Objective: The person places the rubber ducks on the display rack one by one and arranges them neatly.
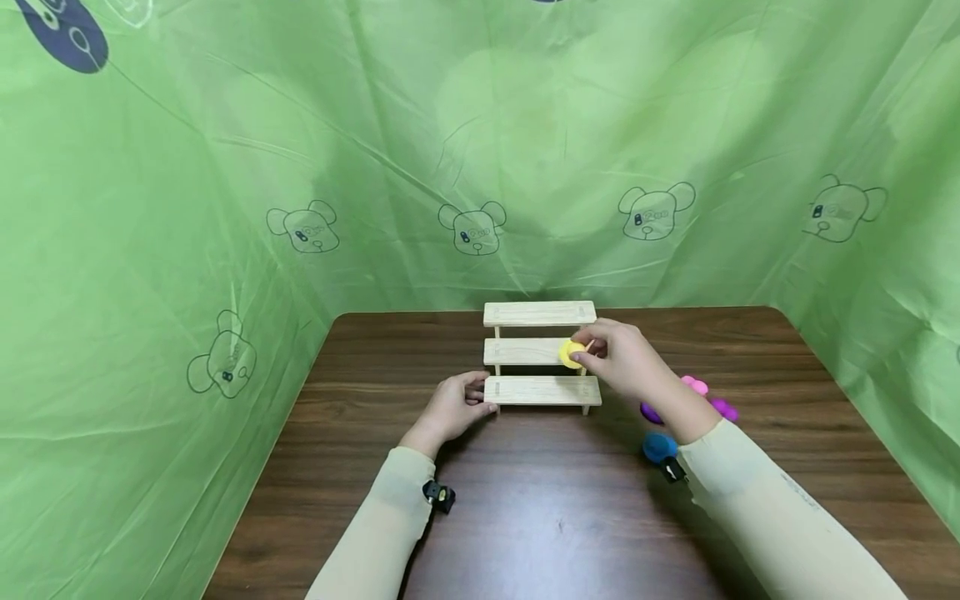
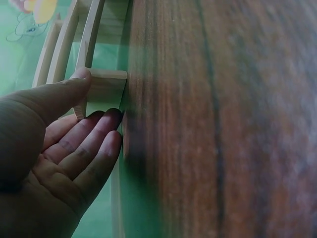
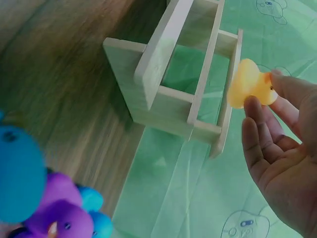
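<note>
A three-tier wooden stand (image 1: 542, 390) stands at the back of the table. At the left end of its lowest tier my left hand (image 1: 455, 407) holds on, the thumb (image 2: 79, 82) on the edge and the fingers curled below. My right hand (image 1: 626, 358) pinches a small yellow rubber duck (image 3: 247, 87) between thumb and fingers. In the head view this duck appears over the right end of the middle tier; the right wrist view puts it beside the top tier (image 3: 230, 89). Whether it touches wood I cannot tell.
Right of the stand, partly behind my right forearm, lie a blue duck (image 1: 659, 447), purple toys (image 1: 724, 408) and a pink one (image 1: 695, 384). A green printed cloth (image 1: 480, 167) hangs behind and at both sides of the brown table (image 1: 375, 358).
</note>
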The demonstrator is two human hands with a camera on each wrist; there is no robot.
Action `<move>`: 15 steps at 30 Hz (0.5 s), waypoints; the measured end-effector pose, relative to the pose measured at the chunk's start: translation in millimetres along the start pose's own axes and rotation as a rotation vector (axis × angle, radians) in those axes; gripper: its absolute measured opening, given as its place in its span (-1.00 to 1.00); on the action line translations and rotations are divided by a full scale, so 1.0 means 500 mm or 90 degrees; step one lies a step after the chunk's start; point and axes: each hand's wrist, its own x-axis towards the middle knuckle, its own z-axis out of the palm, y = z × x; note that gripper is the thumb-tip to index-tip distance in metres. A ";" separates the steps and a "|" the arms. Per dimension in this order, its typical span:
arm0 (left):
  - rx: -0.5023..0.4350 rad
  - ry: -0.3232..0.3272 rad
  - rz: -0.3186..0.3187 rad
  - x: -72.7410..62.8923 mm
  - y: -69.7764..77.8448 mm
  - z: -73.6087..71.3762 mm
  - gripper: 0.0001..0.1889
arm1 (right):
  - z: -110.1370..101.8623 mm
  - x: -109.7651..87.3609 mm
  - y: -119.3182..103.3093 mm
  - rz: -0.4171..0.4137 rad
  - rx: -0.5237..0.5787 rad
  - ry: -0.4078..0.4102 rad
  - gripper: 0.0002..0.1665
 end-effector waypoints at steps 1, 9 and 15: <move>-0.001 0.001 -0.002 0.000 0.000 0.000 -0.35 | 0.002 0.007 -0.003 -0.005 0.004 0.004 -0.75; -0.005 0.002 -0.006 0.001 0.003 -0.001 -0.36 | 0.023 0.059 -0.011 -0.027 0.019 0.045 -0.72; -0.007 0.007 0.003 0.000 0.000 0.000 -0.36 | 0.036 0.090 -0.022 -0.005 0.032 0.037 -0.67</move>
